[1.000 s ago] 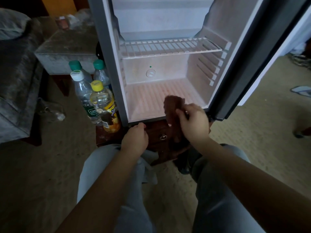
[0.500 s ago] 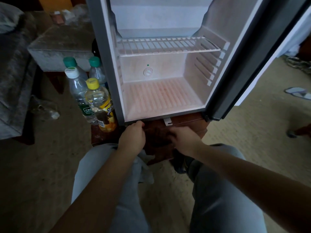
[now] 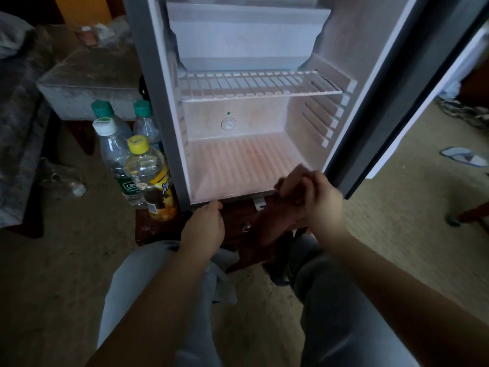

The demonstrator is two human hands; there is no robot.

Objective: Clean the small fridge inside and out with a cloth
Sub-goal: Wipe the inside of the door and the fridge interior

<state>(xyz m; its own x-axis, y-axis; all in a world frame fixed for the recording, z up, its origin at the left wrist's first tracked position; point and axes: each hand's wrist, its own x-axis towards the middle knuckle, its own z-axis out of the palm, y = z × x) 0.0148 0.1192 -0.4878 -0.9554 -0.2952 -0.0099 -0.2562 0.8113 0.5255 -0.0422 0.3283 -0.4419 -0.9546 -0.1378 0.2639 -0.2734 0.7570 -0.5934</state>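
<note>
Head view. Right hand [image 3: 321,205] at the front right corner of the fridge [image 3: 156,107], fingers curled tight round a brown cloth [image 3: 275,221], which hangs below the fridge's lower lip. Left hand [image 3: 203,226] at the left part of that lip, fingers curled under. Light is dim, so I cannot tell if it grips anything. Door open; wire shelf [image 3: 259,87] inside. Reddish smear [image 3: 254,153] on the fridge floor. Judgement: flatten the cloth against the palm, wipe back to front along the ribs, steadying the fridge with the left hand. Bottles [image 3: 143,170] just left of the fridge.
</note>
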